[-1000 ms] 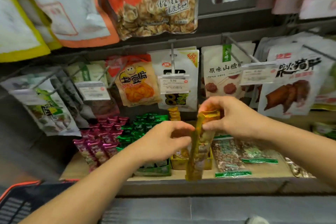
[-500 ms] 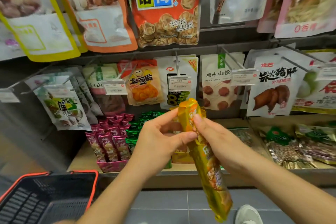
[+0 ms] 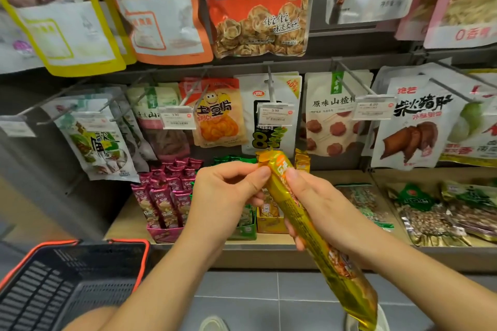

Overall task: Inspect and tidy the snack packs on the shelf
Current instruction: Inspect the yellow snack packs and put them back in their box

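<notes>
A long yellow snack pack (image 3: 317, 236) slants from the shelf front down toward me, off the shelf. My left hand (image 3: 226, 199) pinches its top end between thumb and fingers. My right hand (image 3: 320, 209) grips the pack just below, fingers wrapped around its upper part. Behind my hands stands a yellow display box (image 3: 270, 219) with another yellow pack (image 3: 302, 160) upright in it. To its left stand a green box (image 3: 246, 230), partly hidden, and a pink box (image 3: 164, 232) of magenta packs.
The wooden shelf (image 3: 269, 252) also carries flat green-labelled nut bags (image 3: 419, 212) at the right. Hanging pouches on metal hooks with price tags (image 3: 275, 114) fill the wall above. A black shopping basket with an orange rim (image 3: 67, 285) sits at lower left over a grey tiled floor.
The yellow pack has been lifted out of its box and drawn toward me, tilting from upright to slanted. Both hands stayed on its top end; the view tipped upward.
</notes>
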Demonstrator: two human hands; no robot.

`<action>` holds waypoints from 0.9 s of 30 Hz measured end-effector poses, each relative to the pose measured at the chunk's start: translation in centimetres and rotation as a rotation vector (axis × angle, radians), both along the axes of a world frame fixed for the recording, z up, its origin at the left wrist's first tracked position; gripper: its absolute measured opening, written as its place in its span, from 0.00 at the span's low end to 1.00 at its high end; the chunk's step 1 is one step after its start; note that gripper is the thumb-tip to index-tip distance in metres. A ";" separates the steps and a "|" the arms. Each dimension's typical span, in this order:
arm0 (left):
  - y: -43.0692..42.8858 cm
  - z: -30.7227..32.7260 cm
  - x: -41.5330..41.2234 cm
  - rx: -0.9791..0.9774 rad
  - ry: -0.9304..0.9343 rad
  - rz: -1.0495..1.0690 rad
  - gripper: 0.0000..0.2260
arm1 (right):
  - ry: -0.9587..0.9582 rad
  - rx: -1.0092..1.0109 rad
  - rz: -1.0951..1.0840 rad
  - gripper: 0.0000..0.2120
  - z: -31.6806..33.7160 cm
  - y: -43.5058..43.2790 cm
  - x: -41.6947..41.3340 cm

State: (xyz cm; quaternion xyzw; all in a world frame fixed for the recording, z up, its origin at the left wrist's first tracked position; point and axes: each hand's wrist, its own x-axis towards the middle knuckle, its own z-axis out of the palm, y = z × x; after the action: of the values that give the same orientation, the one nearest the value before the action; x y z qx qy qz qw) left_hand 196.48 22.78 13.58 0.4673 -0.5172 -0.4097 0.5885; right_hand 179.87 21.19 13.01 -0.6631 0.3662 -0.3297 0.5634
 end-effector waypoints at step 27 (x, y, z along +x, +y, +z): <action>-1.0 -0.6 1.5 -0.027 -0.039 0.038 0.07 | 0.426 -0.477 -0.011 0.17 -1.5 0.2 -0.5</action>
State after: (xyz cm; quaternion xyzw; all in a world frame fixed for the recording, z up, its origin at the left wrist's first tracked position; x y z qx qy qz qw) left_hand 197.97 21.75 12.99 0.4769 -0.5249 -0.3823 0.5923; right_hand 179.33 21.44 11.47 -0.8286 0.3920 -0.2632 0.3007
